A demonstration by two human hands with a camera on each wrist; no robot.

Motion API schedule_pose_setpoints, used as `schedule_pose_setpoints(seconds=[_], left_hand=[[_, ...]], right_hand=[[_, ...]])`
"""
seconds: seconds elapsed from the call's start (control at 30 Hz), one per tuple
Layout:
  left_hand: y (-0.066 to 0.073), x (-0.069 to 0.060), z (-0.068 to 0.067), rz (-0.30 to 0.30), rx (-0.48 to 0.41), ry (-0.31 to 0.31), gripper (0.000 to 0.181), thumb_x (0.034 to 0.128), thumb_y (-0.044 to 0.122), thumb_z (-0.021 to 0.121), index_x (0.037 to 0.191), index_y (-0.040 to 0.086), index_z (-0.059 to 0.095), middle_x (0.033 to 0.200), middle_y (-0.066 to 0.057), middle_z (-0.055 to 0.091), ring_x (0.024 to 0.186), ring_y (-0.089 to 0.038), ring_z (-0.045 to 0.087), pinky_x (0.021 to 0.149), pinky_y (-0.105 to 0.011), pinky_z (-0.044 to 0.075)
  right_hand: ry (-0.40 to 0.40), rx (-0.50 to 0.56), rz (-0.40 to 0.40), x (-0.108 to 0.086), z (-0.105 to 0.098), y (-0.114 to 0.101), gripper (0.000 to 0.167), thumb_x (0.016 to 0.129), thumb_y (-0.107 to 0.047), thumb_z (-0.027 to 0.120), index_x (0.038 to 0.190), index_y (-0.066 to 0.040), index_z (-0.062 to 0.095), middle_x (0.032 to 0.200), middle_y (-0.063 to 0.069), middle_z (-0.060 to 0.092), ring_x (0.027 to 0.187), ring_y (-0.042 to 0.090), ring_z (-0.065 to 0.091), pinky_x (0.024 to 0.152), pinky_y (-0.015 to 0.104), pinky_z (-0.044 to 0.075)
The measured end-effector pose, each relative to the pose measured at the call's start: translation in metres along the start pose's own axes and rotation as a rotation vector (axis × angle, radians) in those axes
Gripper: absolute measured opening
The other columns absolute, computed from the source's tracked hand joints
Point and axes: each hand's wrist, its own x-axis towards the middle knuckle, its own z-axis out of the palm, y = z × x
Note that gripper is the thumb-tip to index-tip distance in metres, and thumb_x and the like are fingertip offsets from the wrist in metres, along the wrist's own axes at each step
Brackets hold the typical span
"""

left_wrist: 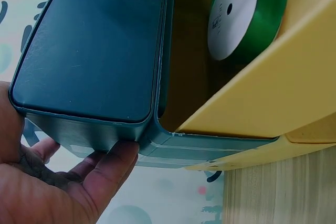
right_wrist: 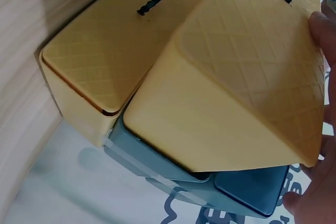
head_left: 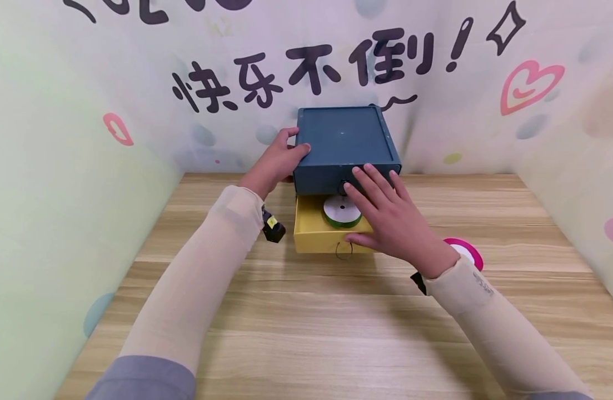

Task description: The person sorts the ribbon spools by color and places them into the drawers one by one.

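A stacked drawer unit stands against the back wall, with a dark blue top section (head_left: 341, 133). Beneath this, a yellow drawer (head_left: 316, 243) is pulled partway out. Inside it lies a ribbon spool (head_left: 342, 210) with a white face and green ribbon. My left hand (head_left: 278, 161) holds the unit's upper left side, its thumb over the top edge and fingers along the side. At the front, my right hand (head_left: 388, 216) has its thumb at the yellow drawer's front and its fingers extended up over the blue front.
Another yellow drawer (right_wrist: 94, 61), closed, sits below the pulled-out one in the right wrist view. A pink-rimmed spool (head_left: 475, 256) lies on the wooden table (head_left: 306, 333), partly hidden behind my right wrist. Printed fabric walls (head_left: 136, 66) enclose the back and sides.
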Motion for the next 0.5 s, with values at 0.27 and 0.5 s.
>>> schedule_pose_setpoints(seconds=[0.27, 0.5], left_hand=[[0.0, 0.002, 0.0, 0.001, 0.003, -0.007, 0.063, 0.1028, 0.038, 0.053, 0.157, 0.031, 0.02, 0.153, -0.008, 0.034, 0.126, -0.03, 0.049, 0.098, -0.049, 0.048], [0.0, 0.001, -0.001, 0.005, 0.006, -0.01, 0.063, 0.103, 0.038, 0.052, 0.157, 0.031, 0.02, 0.152, -0.008, 0.036, 0.126, -0.03, 0.05, 0.098, -0.049, 0.048]], right_hand=[[0.021, -0.044, 0.026, 0.004, 0.007, 0.01, 0.099, 0.077, -0.057, 0.078, 0.151, -0.005, 0.038, 0.161, 0.018, 0.022, 0.151, 0.033, 0.007, 0.116, 0.061, 0.004], [0.079, -0.063, 0.024, 0.009, 0.014, 0.014, 0.099, 0.076, -0.054, 0.08, 0.151, -0.005, 0.038, 0.161, 0.017, 0.022, 0.15, 0.033, 0.01, 0.115, 0.063, 0.006]])
